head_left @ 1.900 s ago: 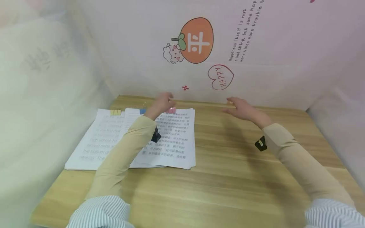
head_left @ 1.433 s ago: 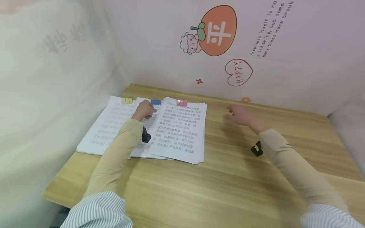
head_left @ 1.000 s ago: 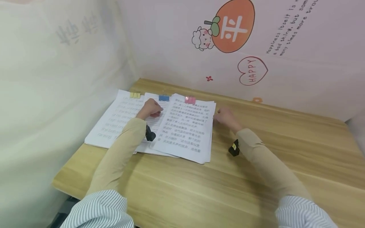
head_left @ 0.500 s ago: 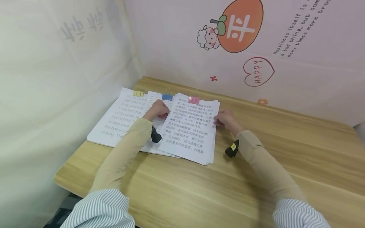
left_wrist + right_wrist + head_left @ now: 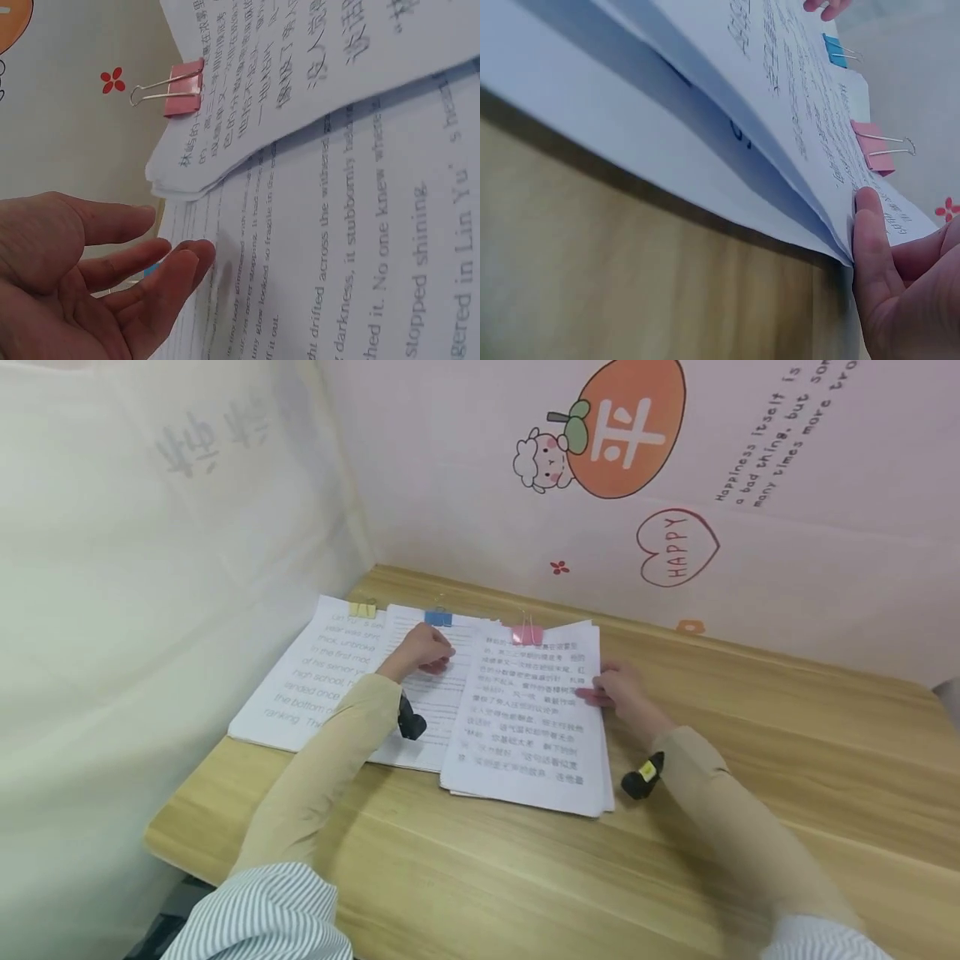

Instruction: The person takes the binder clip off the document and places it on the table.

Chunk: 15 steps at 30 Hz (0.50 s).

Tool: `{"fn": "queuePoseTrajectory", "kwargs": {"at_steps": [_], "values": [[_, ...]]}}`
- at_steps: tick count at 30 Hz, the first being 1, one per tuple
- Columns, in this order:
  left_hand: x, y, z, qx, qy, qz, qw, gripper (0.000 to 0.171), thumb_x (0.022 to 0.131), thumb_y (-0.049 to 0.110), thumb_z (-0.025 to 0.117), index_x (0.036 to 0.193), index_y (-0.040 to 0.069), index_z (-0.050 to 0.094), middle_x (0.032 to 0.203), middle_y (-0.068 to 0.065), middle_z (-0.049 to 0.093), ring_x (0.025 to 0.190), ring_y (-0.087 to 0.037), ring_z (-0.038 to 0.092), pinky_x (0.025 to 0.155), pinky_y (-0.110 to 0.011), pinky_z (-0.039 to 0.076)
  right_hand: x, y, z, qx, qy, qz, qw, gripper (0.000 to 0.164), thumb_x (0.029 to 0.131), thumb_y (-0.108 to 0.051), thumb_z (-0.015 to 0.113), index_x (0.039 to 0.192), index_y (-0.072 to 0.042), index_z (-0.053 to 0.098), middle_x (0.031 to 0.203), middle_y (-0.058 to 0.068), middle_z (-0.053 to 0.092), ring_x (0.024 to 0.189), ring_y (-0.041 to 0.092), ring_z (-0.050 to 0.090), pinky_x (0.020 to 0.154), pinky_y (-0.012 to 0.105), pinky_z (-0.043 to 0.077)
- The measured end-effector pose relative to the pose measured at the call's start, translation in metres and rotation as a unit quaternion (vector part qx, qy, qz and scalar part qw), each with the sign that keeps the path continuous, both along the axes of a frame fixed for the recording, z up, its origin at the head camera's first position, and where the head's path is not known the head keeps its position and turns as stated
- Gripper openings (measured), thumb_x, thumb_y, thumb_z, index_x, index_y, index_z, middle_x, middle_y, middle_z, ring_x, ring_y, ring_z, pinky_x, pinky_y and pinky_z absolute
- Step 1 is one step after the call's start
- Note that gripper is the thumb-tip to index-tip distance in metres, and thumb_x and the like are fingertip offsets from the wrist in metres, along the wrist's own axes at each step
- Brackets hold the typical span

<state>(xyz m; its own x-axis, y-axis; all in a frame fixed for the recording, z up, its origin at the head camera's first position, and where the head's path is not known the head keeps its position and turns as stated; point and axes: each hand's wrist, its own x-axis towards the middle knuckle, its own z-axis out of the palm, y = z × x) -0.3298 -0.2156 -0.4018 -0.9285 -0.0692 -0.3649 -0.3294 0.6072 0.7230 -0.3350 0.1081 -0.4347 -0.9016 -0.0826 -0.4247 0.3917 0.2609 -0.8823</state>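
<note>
there, pink-clipped stack [image 5: 528,727] in right hand [image 5: 618,689]

Light wooden desk [image 5: 600,860], three clipped paper stacks [image 5: 525,727] overlapping at its far left; perhaps nothing else

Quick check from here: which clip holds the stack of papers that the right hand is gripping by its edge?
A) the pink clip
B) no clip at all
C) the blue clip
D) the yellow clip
A: the right hand pinches the right edge of the stack of papers, and the pink clip sits on that stack's top edge; the blue clip is on the stack under the left hand.
</note>
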Motion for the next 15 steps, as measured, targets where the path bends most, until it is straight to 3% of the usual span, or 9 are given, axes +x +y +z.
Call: {"fn": "queuePoseTrajectory", "kwargs": {"at_steps": [4,8,10,12,15], "values": [[-0.006,0.026,0.006,0.013,0.014,-0.017,0.9997,0.036,0.09,0.016,0.061,0.122,-0.001,0.056,0.111,-0.018,0.065,0.067,-0.01,0.064,0.065,-0.02,0.056,0.021,0.038,-0.001,-0.007,0.004,0.004,1.0,0.053,0.091,0.0,0.039,0.142,0.006,0.026,0.137,0.032,0.04,0.063,0.0,0.065,0.069,0.017,0.057],[-0.014,0.065,0.012,0.076,0.021,-0.041,0.9961,0.04,0.09,0.012,0.062,0.125,-0.005,0.053,0.116,-0.022,0.063,0.06,-0.009,0.063,0.065,-0.021,0.057,0.041,0.069,-0.001,-0.016,-0.001,0.01,1.0,0.056,0.093,0.0,0.037,0.144,0.009,0.016,0.139,0.035,0.035,0.065,-0.002,0.066,0.071,0.017,0.056],[-0.019,0.087,0.014,0.111,0.016,-0.058,0.992,0.041,0.09,0.011,0.061,0.126,-0.007,0.051,0.118,-0.024,0.062,0.06,-0.009,0.063,0.066,-0.021,0.058,0.05,0.08,-0.001,-0.022,0.001,0.012,1.0,0.057,0.093,0.0,0.037,0.144,0.01,0.014,0.134,0.036,0.04,0.068,-0.002,0.066,0.072,0.018,0.057],[-0.024,0.108,0.015,0.136,0.006,-0.076,0.9877,0.042,0.091,0.012,0.06,0.127,-0.008,0.05,0.118,-0.024,0.061,0.061,-0.01,0.063,0.066,-0.021,0.058,0.058,0.089,-0.002,-0.026,0.002,0.015,1.0,0.055,0.094,0.0,0.038,0.144,0.01,0.016,0.121,0.03,0.053,0.07,-0.001,0.067,0.072,0.018,0.057],[-0.03,0.135,0.015,0.149,-0.012,-0.099,0.9838,0.042,0.091,0.017,0.06,0.125,-0.006,0.053,0.107,-0.019,0.064,0.061,-0.009,0.062,0.067,-0.021,0.057,0.067,0.097,-0.002,-0.039,0.007,0.017,0.999,0.053,0.094,0.0,0.039,0.142,0.01,0.021,0.097,0.008,0.064,0.072,0.001,0.068,0.072,0.019,0.057]]}}
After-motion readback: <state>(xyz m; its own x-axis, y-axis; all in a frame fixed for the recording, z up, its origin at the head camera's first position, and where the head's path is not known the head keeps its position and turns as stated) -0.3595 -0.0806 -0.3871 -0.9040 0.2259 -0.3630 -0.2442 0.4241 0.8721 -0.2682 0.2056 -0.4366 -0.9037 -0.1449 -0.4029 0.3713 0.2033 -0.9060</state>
